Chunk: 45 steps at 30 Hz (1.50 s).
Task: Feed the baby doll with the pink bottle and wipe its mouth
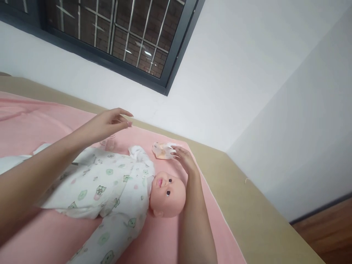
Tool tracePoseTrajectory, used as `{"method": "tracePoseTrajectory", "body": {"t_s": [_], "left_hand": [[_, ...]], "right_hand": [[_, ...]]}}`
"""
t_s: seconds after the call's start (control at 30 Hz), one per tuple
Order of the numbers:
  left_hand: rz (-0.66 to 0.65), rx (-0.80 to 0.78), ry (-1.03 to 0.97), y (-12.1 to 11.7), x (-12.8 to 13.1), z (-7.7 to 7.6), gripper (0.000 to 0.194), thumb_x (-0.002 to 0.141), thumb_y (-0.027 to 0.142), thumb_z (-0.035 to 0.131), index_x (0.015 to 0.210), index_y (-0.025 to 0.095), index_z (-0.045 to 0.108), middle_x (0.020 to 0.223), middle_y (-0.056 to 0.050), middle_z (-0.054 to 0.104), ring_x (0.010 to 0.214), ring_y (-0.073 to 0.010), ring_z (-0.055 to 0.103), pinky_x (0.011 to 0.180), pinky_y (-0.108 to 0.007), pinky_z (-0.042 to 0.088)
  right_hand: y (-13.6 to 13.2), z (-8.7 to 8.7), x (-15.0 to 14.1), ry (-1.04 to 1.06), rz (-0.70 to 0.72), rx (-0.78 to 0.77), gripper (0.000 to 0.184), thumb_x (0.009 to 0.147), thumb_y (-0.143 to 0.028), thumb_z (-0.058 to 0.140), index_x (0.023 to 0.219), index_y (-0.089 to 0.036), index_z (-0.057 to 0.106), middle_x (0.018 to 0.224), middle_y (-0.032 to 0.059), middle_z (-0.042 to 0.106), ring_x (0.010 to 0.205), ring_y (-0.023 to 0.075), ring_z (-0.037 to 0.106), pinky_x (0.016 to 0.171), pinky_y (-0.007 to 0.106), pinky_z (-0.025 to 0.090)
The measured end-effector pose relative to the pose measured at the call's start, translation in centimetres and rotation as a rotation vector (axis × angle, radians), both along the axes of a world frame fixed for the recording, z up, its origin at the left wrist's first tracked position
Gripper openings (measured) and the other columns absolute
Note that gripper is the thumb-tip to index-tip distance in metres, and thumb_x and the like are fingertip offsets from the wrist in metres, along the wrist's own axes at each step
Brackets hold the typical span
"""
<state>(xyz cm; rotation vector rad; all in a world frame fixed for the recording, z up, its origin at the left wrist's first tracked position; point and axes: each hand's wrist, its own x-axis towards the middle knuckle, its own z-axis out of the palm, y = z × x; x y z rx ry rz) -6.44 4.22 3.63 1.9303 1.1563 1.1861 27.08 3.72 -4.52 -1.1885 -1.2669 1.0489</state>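
Right hand [184, 157]: fingertips met the torn-looking edge of a clear packet [162, 150]; whether they pinched it or only touched it could not be told.
Left hand [114, 123]: raised above the doll's far side, thumb and fingers apart, nothing held.
Packet: lay on the pink cloth [165, 238], just beyond the doll's shoulder.
Doll [129, 185]: lay face up on the cloth, its head [172, 200] beside the right forearm [196, 216].
Stage: doll laid out and dressed in a printed outfit [110, 183], packet within reach; what was left could not be judged.
Small clear item [110, 142]: lay near the left wrist, too indistinct to name.
Surroundings: beige tabletop [233, 176], white wall [242, 73], barred window [123, 36].
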Motion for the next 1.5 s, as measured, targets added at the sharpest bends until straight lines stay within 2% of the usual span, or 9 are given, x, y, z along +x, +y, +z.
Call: {"method": "tracePoseTrajectory", "body": {"t_s": [0.23, 0.37, 0.57, 0.83, 1.0, 1.13, 1.27, 1.37, 1.5], "left_hand": [[0.082, -0.033, 0.005, 0.1, -1.1, 0.5, 0.049, 0.075, 0.055, 0.059, 0.114, 0.025, 0.058, 0.099, -0.006, 0.071, 0.102, -0.0282, 0.065, 0.082, -0.034, 0.051], [0.070, -0.041, 0.012, 0.7, -1.5, 0.2, 0.052, 0.077, 0.057, 0.059, 0.117, 0.024, 0.058, 0.101, -0.008, 0.071, 0.103, -0.0288, 0.064, 0.083, -0.036, 0.052], [0.079, -0.060, 0.028, 1.7, -1.9, -0.3, 0.053, 0.075, 0.058, 0.060, 0.117, 0.025, 0.058, 0.099, -0.006, 0.072, 0.100, -0.0282, 0.066, 0.079, -0.032, 0.053], [0.095, -0.061, -0.013, 1.4, -2.1, -0.2, 0.053, 0.080, 0.058, 0.057, 0.116, 0.018, 0.056, 0.101, -0.009, 0.069, 0.095, -0.0272, 0.063, 0.085, -0.039, 0.047], [0.162, -0.061, 0.040, 3.0, -3.3, -1.1, 0.061, 0.077, 0.063, 0.058, 0.117, 0.017, 0.056, 0.105, -0.009, 0.067, 0.094, -0.0277, 0.062, 0.088, -0.039, 0.044], [0.284, -0.067, 0.211, 4.6, -4.4, -2.1, 0.078, 0.073, 0.072, 0.057, 0.127, 0.016, 0.052, 0.115, -0.012, 0.062, 0.101, -0.0315, 0.059, 0.088, -0.040, 0.044], [0.235, -0.171, 0.407, 5.9, -5.6, -3.3, 0.098, 0.065, 0.073, 0.065, 0.139, 0.013, 0.042, 0.113, -0.015, 0.061, 0.097, -0.0327, 0.060, 0.087, -0.040, 0.043], [0.211, -0.160, 0.480, 7.2, -6.6, -4.8, 0.105, 0.060, 0.071, 0.069, 0.142, 0.011, 0.039, 0.104, -0.014, 0.063, 0.092, -0.0325, 0.061, 0.083, -0.039, 0.044], [0.143, -0.155, 0.503, 8.8, -7.6, -6.7, 0.108, 0.058, 0.064, 0.073, 0.145, 0.014, 0.035, 0.104, -0.011, 0.065, 0.094, -0.0321, 0.061, 0.083, -0.039, 0.044]], "right_hand": [[0.8, -2.7, -1.5, 0.159, 0.122, -0.022, 0.054, 0.070, -0.031, 0.075, 0.122, -0.029, 0.062, 0.108, 0.0026, 0.069, 0.101, 0.0190, 0.064, 0.090, 0.033, 0.047], [1.2, -4.0, -1.9, 0.279, 0.174, -0.108, 0.064, 0.068, -0.030, 0.077, 0.128, -0.026, 0.056, 0.107, 0.0045, 0.070, 0.096, 0.0185, 0.066, 0.087, 0.033, 0.049], [1.8, -4.9, -1.7, 0.378, 0.150, -0.142, 0.052, 0.066, -0.029, 0.079, 0.115, -0.023, 0.063, 0.115, 0.0063, 0.066, 0.084, 0.0150, 0.064, 0.070, 0.027, 0.049], [2.5, -5.9, -1.3, 0.381, 0.171, -0.190, 0.044, 0.069, -0.026, 0.076, 0.111, -0.021, 0.063, 0.093, 0.0051, 0.069, 0.078, 0.0138, 0.061, 0.061, 0.024, 0.042], [1.7, -5.3, -1.1, 0.418, 0.154, -0.170, 0.047, 0.069, -0.025, 0.075, 0.114, -0.023, 0.062, 0.086, 0.0014, 0.068, 0.067, 0.0100, 0.055, 0.063, 0.025, 0.043], [1.3, -4.3, -0.5, 0.380, 0.013, 0.012, 0.041, 0.068, -0.027, 0.071, 0.109, -0.023, 0.065, 0.077, -0.0012, 0.064, 0.061, 0.0084, 0.050, 0.062, 0.023, 0.042], [1.4, -4.3, 1.2, 0.207, -0.346, 0.251, 0.030, 0.070, -0.034, 0.061, 0.096, -0.021, 0.066, 0.067, -0.0025, 0.057, 0.055, 0.0097, 0.044, 0.059, 0.026, 0.039], [1.4, -5.4, 2.8, -0.026, -0.562, 0.333, 0.024, 0.069, -0.034, 0.055, 0.086, -0.021, 0.065, 0.084, 0.0030, 0.064, 0.080, 0.0167, 0.056, 0.073, 0.029, 0.043], [1.2, -7.6, 4.3, -0.164, -0.527, 0.218, 0.037, 0.065, -0.033, 0.056, 0.100, -0.024, 0.062, 0.119, 0.0056, 0.060, 0.116, 0.0228, 0.049, 0.092, 0.034, 0.043]]}}
